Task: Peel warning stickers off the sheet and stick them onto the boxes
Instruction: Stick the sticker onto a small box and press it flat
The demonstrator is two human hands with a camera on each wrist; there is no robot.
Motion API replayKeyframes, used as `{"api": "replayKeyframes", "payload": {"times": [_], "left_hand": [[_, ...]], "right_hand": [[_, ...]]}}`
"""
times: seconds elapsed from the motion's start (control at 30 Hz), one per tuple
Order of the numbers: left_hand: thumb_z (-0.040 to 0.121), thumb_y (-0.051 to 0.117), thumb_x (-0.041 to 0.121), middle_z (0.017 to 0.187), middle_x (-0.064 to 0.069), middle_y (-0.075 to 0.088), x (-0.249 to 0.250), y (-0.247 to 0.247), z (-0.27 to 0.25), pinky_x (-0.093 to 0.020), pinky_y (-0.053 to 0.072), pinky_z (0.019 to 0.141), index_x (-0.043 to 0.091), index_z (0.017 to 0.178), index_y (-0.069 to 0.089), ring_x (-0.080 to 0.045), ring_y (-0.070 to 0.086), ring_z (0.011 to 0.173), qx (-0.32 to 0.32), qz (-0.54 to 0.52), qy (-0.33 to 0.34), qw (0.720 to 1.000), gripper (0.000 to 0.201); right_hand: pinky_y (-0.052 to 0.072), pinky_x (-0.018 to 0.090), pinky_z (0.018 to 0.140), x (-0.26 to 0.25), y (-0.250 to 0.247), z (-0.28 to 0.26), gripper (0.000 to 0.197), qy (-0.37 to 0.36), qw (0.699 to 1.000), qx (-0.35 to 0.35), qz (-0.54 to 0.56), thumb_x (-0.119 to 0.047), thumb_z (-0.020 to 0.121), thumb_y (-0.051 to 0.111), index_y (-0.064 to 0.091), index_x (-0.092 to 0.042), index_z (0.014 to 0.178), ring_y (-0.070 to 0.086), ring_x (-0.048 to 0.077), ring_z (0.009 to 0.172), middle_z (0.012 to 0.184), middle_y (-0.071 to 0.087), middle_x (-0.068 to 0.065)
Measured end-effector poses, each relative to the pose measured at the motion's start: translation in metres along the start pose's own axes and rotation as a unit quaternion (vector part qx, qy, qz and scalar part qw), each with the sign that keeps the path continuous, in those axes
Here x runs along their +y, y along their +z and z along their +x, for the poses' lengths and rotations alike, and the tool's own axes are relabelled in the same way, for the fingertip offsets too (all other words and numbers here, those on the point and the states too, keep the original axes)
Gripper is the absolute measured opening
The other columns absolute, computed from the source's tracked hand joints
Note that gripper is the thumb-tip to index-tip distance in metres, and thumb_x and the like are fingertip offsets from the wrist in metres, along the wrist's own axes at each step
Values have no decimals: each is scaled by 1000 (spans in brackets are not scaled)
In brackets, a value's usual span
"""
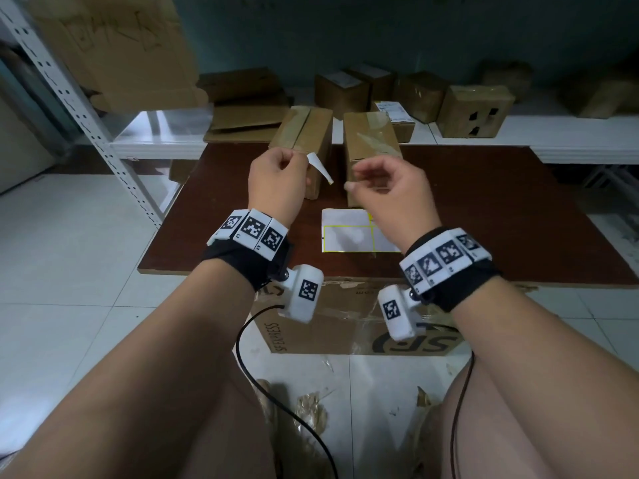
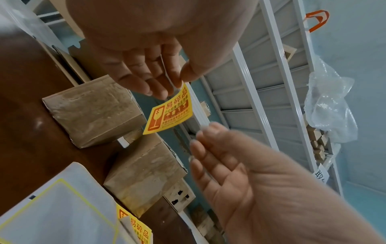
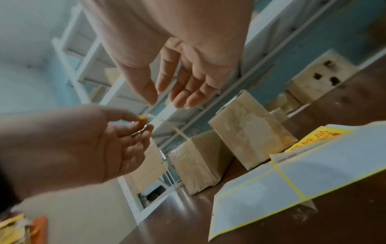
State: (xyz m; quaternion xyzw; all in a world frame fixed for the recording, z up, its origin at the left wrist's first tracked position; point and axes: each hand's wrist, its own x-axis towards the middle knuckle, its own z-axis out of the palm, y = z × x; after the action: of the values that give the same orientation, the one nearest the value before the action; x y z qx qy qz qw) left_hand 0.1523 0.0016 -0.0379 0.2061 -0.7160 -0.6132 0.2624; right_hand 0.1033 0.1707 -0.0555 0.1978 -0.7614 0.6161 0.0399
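Head view: the left hand point(image 1: 276, 183) pinches 1 peeled yellow fragile sticker point(image 2: 170, 109) by its corner, mid-frame, in the air above the 2 cardboard boxes point(image 1: 302, 140) on the brown worktop point(image 1: 484, 209). The right hand point(image 1: 390, 191) hovers beside it, fingers loosely curled, holding nothing. The sticker sheet point(image 1: 345, 233) lies below the hands, nearer the worktop's front edge.

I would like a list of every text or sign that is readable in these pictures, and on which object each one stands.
"易碎品", with a broken-glass sign: on the yellow sticker that the left hand pinches; its small lines are unreadable.
"易碎品": on the sticker left on the sheet.
"SF EXPRESS": on the large carton under the table.
Shipping label on a shelf box: too small.
Wrist bands: coded squares only.
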Motion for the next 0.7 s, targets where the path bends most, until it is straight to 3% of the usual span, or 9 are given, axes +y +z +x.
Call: {"api": "replayKeyframes", "payload": {"times": [0.13, 0.23, 0.3, 0.43, 0.5, 0.6, 0.7], "left_hand": [[88, 61, 25, 58, 7, 67, -2, 4, -3, -53, 63, 79, 20, 74, 69, -20, 68, 69, -20, 15, 9, 1000, 18], [83, 60, 30, 68, -3, 72, -5, 5, -4, -63, 63, 83, 20, 75, 70, -36, 76, 80, -33, 18, 11, 999, 16], [84, 61, 33, 76, -11, 76, -6, 6, -5, -63, 63, 85, 18, 80, 71, -41, 77, 85, -37, 16, 8, 999, 18], [92, 64, 37, 75, 0, 72, -10, 7, -6, -61, 63, 85, 19, 82, 72, -25, 75, 80, -44, 25, 26, 998, 22], [93, 64, 42, 75, 1, 73, -12, 7, -3, -56, 65, 83, 20, 82, 72, -20, 72, 76, -50, 26, 32, 998, 26], [106, 54, 45, 82, 0, 73, -16, 6, 2, -38, 55, 67, 20, 83, 70, -13, 69, 69, -52, 14, 29, 998, 37], [112, 48, 39, 85, -1, 72, -22, 6, 12, -24, 50, 59, 18, 85, 69, -9, 64, 65, -32, 16, 22, 999, 41]], "right_hand": [[60, 21, 81, -3, 17, -13, 30, -20, 1000, -12, -15, -19, 82, 93, 72, -25, 103, 70, 6, 89, 98, 74, -12], [60, 20, 78, -2, 19, -11, 27, -16, 1000, -5, -5, -19, 82, 93, 73, -22, 100, 73, 8, 85, 94, 75, -9], [60, 19, 75, -1, 19, -8, 18, -26, 999, 2, -22, -18, 87, 89, 75, -20, 98, 74, 11, 83, 92, 76, -8], [60, 24, 71, 4, 19, -2, 3, -32, 997, 23, -65, -16, 94, 78, 79, -19, 95, 73, 10, 77, 86, 76, -7], [64, 32, 74, 7, 19, 1, 2, -29, 996, 40, -71, -20, 94, 78, 79, -21, 93, 75, 14, 79, 85, 77, -7], [63, 29, 74, 9, 16, 6, 7, -11, 995, 75, -64, -23, 93, 80, 77, -27, 89, 73, 10, 80, 85, 76, -10], [63, 27, 74, 9, 13, 15, 9, 21, 993, 119, 13, -19, 93, 81, 76, -26, 90, 77, 15, 82, 87, 78, -1]]}}
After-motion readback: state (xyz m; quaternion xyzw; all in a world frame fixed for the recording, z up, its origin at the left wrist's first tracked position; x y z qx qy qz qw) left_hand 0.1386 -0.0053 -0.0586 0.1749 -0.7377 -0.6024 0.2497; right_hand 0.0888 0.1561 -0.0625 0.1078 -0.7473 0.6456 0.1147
